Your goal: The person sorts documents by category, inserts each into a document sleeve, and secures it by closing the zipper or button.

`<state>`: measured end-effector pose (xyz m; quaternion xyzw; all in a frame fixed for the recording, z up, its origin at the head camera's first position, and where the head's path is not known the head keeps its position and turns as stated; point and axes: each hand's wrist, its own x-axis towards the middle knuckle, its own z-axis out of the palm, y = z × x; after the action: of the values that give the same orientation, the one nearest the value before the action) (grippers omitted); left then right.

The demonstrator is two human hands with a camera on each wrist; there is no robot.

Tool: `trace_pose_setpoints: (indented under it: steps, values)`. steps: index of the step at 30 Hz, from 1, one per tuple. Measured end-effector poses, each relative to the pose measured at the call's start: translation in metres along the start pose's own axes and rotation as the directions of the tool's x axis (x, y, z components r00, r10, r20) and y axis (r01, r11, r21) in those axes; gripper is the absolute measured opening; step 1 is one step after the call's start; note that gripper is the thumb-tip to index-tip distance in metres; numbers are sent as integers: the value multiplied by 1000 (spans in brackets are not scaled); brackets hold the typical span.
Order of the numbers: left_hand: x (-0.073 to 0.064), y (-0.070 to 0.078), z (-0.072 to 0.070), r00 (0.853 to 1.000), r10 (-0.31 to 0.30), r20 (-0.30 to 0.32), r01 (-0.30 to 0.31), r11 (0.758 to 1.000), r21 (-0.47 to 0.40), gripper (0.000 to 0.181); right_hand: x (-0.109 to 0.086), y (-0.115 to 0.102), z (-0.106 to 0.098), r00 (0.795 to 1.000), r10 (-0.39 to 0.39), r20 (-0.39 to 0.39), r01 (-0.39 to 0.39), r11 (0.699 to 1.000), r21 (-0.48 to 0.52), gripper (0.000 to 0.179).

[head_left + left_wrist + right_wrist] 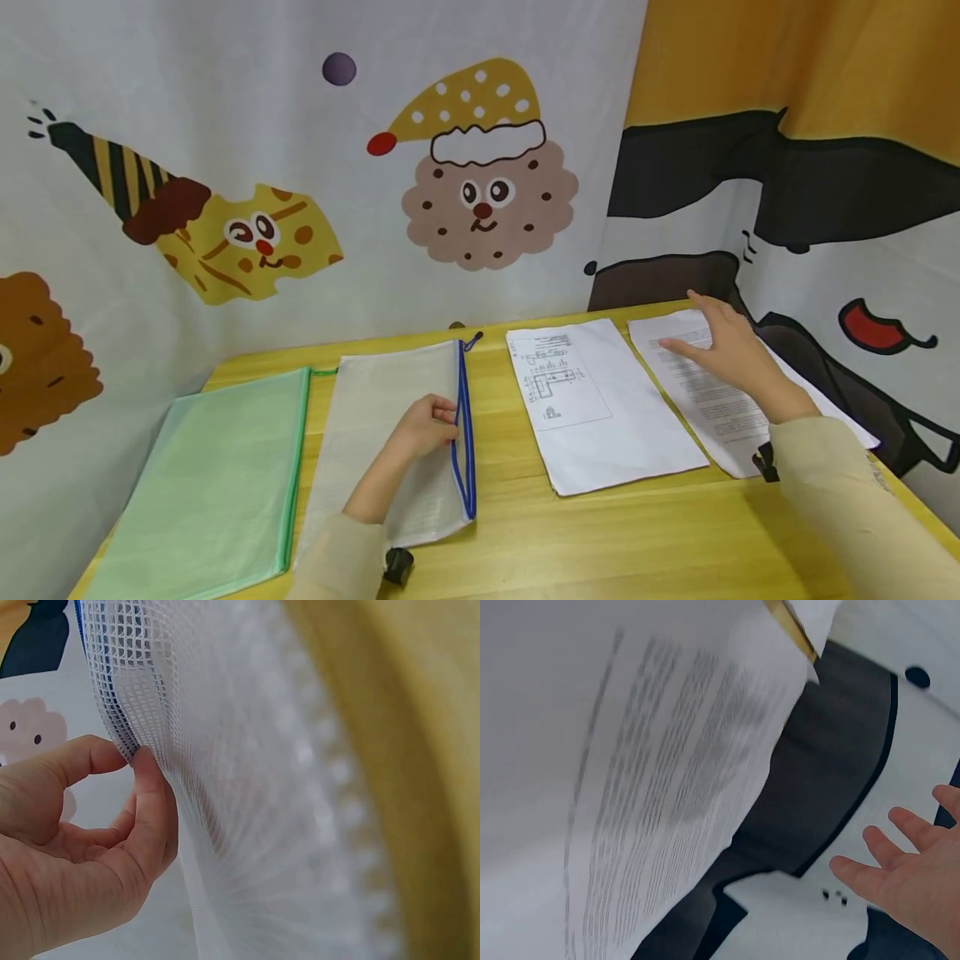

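At left on the table [570, 546], a mesh pouch [386, 375] is pinched at its blue-zipped edge [470, 492] by the left hand [427, 427], seemingly to part it; at far right, printed sheets [720, 412] are overhung by the spread, empty right hand [727, 350].

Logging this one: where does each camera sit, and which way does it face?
Head: on the person's head, facing forward and down at the table, mesh pouch, text sheet and printed cloth; left hand, right hand and both sleeves show.
Left wrist: on that wrist, facing the mesh pouch; only the left hand, pinching it, shows.
Right wrist: on that wrist, facing the text sheet and printed cloth; only the right hand, fingers spread, shows.
Shared: head and left wrist both show the mesh pouch and left hand.
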<state>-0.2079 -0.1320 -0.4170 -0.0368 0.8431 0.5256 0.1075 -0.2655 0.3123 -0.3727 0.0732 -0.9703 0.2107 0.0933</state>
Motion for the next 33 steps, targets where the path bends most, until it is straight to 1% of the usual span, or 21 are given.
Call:
trace_pose_setpoints:
  steps: [3,9,11,15,17,20,24,27,30,32,33]
  values:
    - [0,0,0,1000,-3,1,3,1000,-12,40,-2,10,-7,1000,20,-16,-20,1000,-1,101]
    - [-2,1,-3,1000,17,11,-17,999,-33,41,-7,36,-18,996,86,-7,-86,996,5,100]
    - [-3,1,-4,1000,24,15,-23,999,-46,41,-9,45,-22,994,107,-4,-107,994,28,98]
    - [-4,1,-5,999,31,24,-29,998,-59,40,-15,61,-30,987,157,14,-158,979,127,93]
    - [-4,1,-6,999,32,28,-30,998,-64,40,-19,69,-33,980,196,35,-199,964,178,91]
    - [-5,2,-6,999,31,32,-29,997,-69,39,-26,79,-37,967,246,68,-255,945,203,90]
    - [-5,1,-6,999,37,36,-34,996,-80,39,-34,92,-39,956,279,91,-292,938,190,89]
    - [-5,-1,-7,998,41,43,-37,995,-91,39,-38,101,-38,943,315,107,-331,925,185,91]
    - [-5,-2,-7,998,38,58,-33,995,-99,40,-43,110,-37,929,344,134,-364,916,170,93]
    - [-5,-2,-7,997,34,65,-27,994,-106,40,-46,117,-37,923,346,166,-371,916,153,93]
    - [-6,-2,-7,997,33,68,-25,994,-107,40,-47,121,-36,917,357,176,-382,914,137,93]
